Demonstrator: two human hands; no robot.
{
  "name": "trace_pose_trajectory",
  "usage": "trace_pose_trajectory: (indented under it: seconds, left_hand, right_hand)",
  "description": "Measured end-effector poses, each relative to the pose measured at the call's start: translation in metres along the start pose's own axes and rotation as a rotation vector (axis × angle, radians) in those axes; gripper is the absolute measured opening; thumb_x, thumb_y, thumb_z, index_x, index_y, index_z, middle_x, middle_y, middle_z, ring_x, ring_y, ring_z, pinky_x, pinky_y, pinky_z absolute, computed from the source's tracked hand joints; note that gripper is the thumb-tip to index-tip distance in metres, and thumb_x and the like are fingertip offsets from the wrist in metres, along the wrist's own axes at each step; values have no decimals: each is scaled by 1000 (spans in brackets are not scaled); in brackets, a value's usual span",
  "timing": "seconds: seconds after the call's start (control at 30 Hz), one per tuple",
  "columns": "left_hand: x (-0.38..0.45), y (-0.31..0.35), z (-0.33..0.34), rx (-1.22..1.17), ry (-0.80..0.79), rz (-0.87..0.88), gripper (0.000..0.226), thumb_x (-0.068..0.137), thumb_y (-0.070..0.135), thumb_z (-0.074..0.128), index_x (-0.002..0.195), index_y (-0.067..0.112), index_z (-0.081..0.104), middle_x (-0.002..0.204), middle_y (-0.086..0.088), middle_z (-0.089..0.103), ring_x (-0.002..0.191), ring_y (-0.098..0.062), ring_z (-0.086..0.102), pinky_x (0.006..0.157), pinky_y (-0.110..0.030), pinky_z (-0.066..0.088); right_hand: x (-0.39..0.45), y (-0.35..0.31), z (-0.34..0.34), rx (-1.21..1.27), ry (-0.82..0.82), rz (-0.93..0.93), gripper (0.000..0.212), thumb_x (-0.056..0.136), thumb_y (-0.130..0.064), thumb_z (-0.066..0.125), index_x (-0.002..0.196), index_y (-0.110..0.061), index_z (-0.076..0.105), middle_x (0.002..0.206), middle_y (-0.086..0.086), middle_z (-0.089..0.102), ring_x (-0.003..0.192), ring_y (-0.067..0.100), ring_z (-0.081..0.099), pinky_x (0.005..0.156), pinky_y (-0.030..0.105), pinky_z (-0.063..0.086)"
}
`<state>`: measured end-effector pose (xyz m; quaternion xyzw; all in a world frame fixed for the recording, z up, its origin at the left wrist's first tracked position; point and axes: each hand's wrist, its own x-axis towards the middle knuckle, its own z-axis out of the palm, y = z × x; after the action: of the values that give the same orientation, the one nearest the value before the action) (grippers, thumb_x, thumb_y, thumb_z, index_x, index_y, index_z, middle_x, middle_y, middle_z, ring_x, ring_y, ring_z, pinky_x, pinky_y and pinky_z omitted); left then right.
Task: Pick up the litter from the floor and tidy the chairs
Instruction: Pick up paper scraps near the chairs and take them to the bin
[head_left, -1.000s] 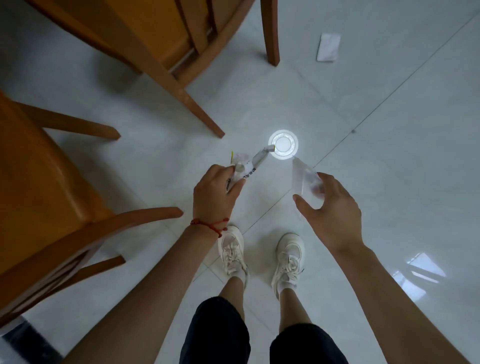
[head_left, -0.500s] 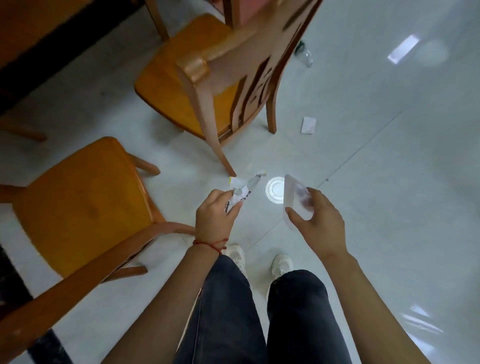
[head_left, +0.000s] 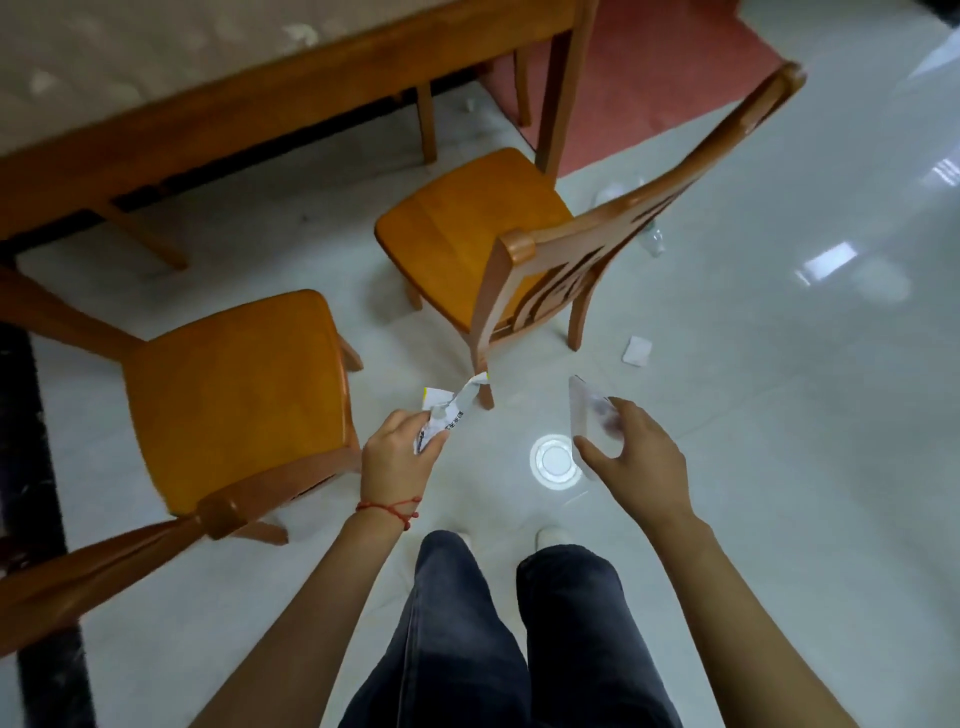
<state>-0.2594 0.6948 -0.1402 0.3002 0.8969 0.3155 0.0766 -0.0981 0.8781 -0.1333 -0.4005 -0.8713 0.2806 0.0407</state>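
My left hand (head_left: 397, 457) is closed around a crumpled white wrapper (head_left: 451, 410) with printed text. My right hand (head_left: 636, 460) grips a clear plastic cup (head_left: 589, 415), tilted on its side. Both hands hover above the pale tiled floor. A white scrap of paper (head_left: 637, 352) lies on the floor to the right of the nearer chair leg. A clear plastic bottle (head_left: 652, 240) lies further off, partly hidden behind the right wooden chair (head_left: 498, 234). The left wooden chair (head_left: 228, 384) stands close to my left arm, its backrest towards me.
A long wooden table (head_left: 249, 93) runs across the top, both chairs pulled away from it. A reddish mat (head_left: 675, 78) lies at the upper right. A bright round light reflection (head_left: 556, 461) shines on the floor between my hands. A small white piece (head_left: 470, 104) lies under the table.
I have straightened up and my view has lifted: the floor is further away, and the table and both chairs have come into sight. Both hands keep hold of the wrapper and cup.
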Motion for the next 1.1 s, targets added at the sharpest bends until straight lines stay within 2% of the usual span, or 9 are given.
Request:
trace_pose_trajectory:
  seconds: [0.17,0.3,0.43,0.57,0.83,1.1]
  left_hand:
    - [-28,9,3,-17,159,-190,27,71,3,75,93,-10,67,83,-24,67,70,-38,61,62,-28,43]
    - [-64,17,6,17,260,-380,14,76,11,73,85,0,71,81,-18,65,70,-30,59,60,-29,44]
    - [-110,26,3,53,399,-493,15,68,2,78,76,-5,68,62,-20,60,54,-34,56,53,-27,37]
    - [-167,27,-6,95,519,-615,19,61,-1,81,71,-7,66,56,-20,60,46,-33,54,48,-27,38]
    - [-304,17,-29,114,733,-947,17,60,-2,82,66,-5,66,55,-20,59,44,-32,54,50,-26,37]
    - [-470,8,-48,68,917,-1234,10,70,1,76,72,-4,68,60,-19,59,51,-31,52,51,-28,35]
  right_hand:
    - [24,-9,-8,-25,-104,-202,50,78,-40,65,120,-17,49,104,2,63,92,20,58,72,31,46]
    - [30,-13,-11,-75,-203,-394,51,78,-42,65,119,-17,49,101,3,63,90,21,58,72,30,46]
    - [27,-22,-9,-131,-300,-561,52,79,-44,64,121,-17,48,104,3,63,92,21,59,74,30,46]
    - [6,-41,2,-144,-392,-727,52,79,-43,65,121,-16,48,106,5,64,93,23,60,78,34,49]
    - [-79,-95,49,-193,-546,-1056,51,80,-43,63,121,-16,49,107,3,64,94,22,60,78,32,47]
    - [-234,-144,117,-256,-730,-1363,49,80,-42,63,119,-17,49,103,1,62,92,21,57,73,29,41]
